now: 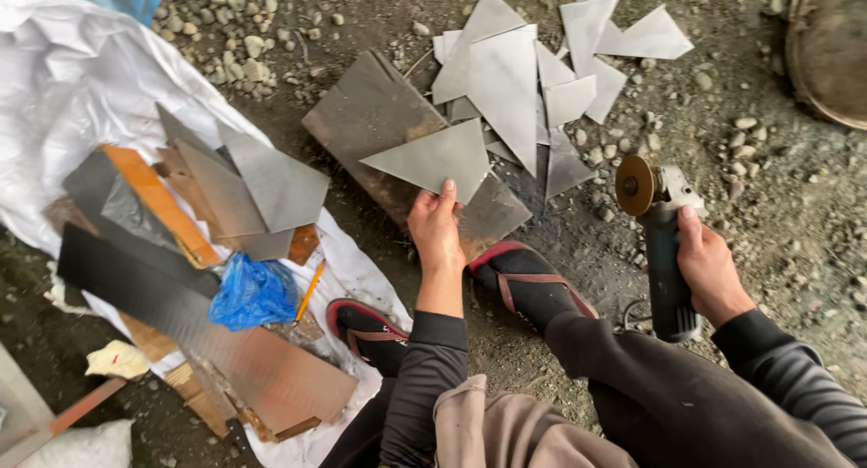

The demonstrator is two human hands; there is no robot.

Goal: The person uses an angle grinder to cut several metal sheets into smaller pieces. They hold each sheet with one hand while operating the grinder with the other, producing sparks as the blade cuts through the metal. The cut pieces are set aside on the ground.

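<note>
Metal triangles (528, 79) piled behind angle grinder (664, 242)

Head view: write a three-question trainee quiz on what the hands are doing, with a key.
1. True or false: the right hand holds an angle grinder.
2. What does the left hand grip?
A. blue plastic bag
B. triangular metal sheet
C. pencil
3. What does the triangular metal sheet lie on?

Key: 1 true. 2 B. 3 a rusty steel plate on the gravel ground.
</note>
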